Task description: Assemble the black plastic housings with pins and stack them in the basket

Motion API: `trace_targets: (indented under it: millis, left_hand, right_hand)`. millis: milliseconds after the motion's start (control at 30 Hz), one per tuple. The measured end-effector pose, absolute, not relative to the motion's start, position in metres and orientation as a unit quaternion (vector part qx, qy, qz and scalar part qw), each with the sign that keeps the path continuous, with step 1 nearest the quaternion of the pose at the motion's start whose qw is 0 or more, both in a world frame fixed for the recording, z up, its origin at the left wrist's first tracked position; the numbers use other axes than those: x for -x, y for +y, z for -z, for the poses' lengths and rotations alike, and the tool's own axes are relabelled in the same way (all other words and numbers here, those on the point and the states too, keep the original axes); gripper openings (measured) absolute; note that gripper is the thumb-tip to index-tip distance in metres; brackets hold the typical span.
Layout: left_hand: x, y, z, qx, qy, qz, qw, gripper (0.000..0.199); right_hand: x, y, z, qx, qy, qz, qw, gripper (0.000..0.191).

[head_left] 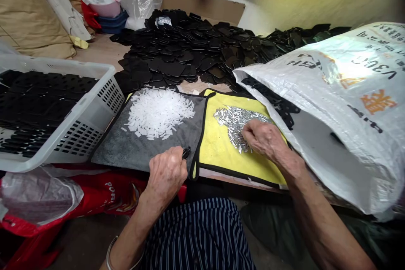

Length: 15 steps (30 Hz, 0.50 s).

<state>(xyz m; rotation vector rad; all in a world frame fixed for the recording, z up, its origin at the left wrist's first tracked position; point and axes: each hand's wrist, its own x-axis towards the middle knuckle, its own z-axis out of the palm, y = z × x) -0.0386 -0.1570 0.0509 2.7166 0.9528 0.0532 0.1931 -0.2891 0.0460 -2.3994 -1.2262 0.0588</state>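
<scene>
The left hand [166, 173] is closed in a pinch on a small black piece [186, 152], of which only one end shows past the fingers, above the right edge of a grey towel [126, 156]. The right hand [264, 139] is bent over, its fingertips [245, 133] down among a heap of silver metal slivers [232, 124] on a yellow towel [221, 152] edged in black. The fingers hide any contact below them, so whether that hand is gripping anything cannot be told. The two towels lie side by side on a work surface. The grey towel carries a heap of white plastic slivers [158, 114], apart from both hands. To the person's left, a white perforated plastic basket [101, 101] stands tilted, holding stacked black plates [44, 97]. Beyond the towels lies a large loose heap of flat black pieces [186, 50]. More black pieces [272, 101] show at the mouth of a white woven sack [341, 93] printed with lettering, which lies to the right of the yellow towel. A red bag [107, 190] sits below the table edge on the left. The person's striped trousers [196, 236] show below, and a metal bangle [109, 255] circles the left wrist.
</scene>
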Motion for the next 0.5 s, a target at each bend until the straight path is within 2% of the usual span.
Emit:
trace_targets:
  millis: [133, 200, 333, 433, 500]
  left_hand:
    - [0.032, -0.160, -0.049, -0.948, 0.304, 0.000, 0.096, 0.017]
    - [0.030, -0.161, -0.051, -0.951, 0.299, 0.009, 0.082, 0.019]
    - [0.030, -0.160, -0.054, -0.953, 0.289, 0.014, 0.092, 0.017]
    - [0.031, -0.160, -0.055, -0.954, 0.281, 0.011, 0.103, 0.018]
    - [0.031, -0.159, -0.055, -0.955, 0.276, 0.012, 0.105, 0.020]
  right_hand:
    - [-0.170, -0.284, -0.057, 0.769, -0.338, -0.264, 0.473, 0.010]
    - [-0.154, -0.279, -0.053, 0.677, -0.289, -0.381, 0.559, 0.012]
    - [-0.128, -0.266, -0.039, 0.554, -0.232, -0.492, 0.631, 0.013]
    - [-0.118, -0.257, -0.034, 0.532, -0.218, -0.505, 0.644, 0.022]
    - [-0.114, -0.252, -0.033, 0.531, -0.219, -0.497, 0.651, 0.020]
